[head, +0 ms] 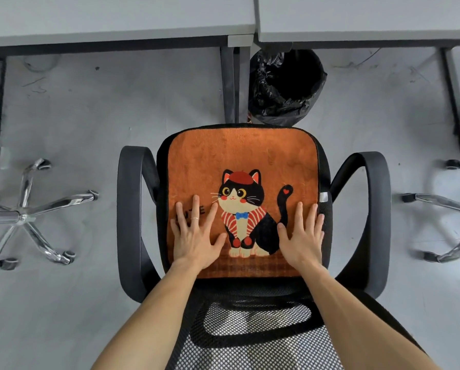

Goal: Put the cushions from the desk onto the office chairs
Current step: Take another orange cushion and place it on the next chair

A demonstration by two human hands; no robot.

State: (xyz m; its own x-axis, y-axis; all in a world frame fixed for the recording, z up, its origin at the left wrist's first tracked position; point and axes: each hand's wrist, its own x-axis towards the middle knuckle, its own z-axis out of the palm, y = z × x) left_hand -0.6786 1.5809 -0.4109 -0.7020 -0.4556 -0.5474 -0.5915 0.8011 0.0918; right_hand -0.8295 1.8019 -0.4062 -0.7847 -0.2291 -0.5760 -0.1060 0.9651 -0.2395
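Chrome chair base (29, 212) at far left. Left hand (194, 233) flat on orange cat cushion (242, 156) — fingers spread wide, holding nothing. Cushion lies on black office chair (133, 209) seat. Right hand (302, 236) likewise flat, fingers straight. Grey bench (117, 20) and black bin (287, 86) beyond.

Txt on cushion (242, 156) ends "E"; other ltrs part-hidden by left grip (194, 236).
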